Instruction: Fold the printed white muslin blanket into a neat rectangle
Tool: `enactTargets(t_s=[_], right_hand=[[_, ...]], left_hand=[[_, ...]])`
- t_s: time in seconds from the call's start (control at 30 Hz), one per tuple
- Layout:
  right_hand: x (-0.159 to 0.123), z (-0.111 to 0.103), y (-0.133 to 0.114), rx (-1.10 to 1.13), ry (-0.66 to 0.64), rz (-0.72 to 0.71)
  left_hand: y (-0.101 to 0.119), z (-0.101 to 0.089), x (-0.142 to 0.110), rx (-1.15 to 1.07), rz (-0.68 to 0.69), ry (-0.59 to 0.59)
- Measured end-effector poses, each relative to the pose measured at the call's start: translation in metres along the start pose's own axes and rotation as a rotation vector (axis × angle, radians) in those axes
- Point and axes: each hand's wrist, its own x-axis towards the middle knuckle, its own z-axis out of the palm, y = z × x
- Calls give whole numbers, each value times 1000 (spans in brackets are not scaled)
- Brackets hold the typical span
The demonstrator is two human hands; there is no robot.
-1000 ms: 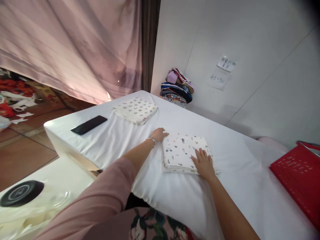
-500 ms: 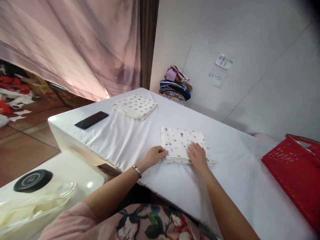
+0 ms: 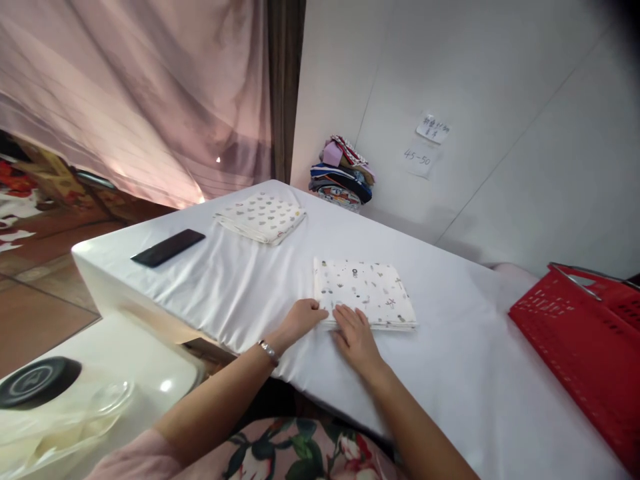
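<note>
A folded white cloth [image 3: 367,290] printed with small grey and green figures lies flat on the white-covered table [image 3: 450,373]. At its near left corner, my left hand [image 3: 303,319] is closed, thumb and fingers pinching the edge. My right hand [image 3: 356,337] rests flat on the near edge of the same cloth, fingers stretched out and slightly apart, close beside the left. Farther back on the table is a second folded white cloth [image 3: 263,217], with a grey pattern; neither hand touches it.
A black phone [image 3: 169,247] lies at the table's left. To the right stands a red plastic basket [image 3: 575,333]. Folded clothes [image 3: 343,173] are piled by the wall behind the table. At lower left, a white surface [image 3: 150,353] holds a round black object [image 3: 40,382] and a clear plastic bag [image 3: 65,433].
My right hand has slid left along the near edge of the cloth, toward my left hand. The left hand stays at the corner. The whole view has shifted slightly.
</note>
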Motion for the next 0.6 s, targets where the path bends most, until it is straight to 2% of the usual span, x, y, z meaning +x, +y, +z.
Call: enactTargets(t_s=[0.1,0.27,0.33,0.4,0.47,0.53,0.6], right_hand=[[0,2,-6,-4,-29,-30],[-4,-11,-3,-6,-75,-28],[-10,-20,4,-10,-76,7],[-17,-28,13,-25,-61,88],[-25,-33,21,-44,-48,171],[-30,-34,26,-56,-49,202],[-32,-32,28,-57,-66,191]], left_hand=[[-4,-4,1,124,-3,37],[-10,-8,3,259,20,-10],[-10,-10,2,296,36,-29],[-8,-10,-2,346,76,30],[-2,-6,-5,427,214,204],[6,2,-5,514,461,373],[10,14,0,589,706,428]])
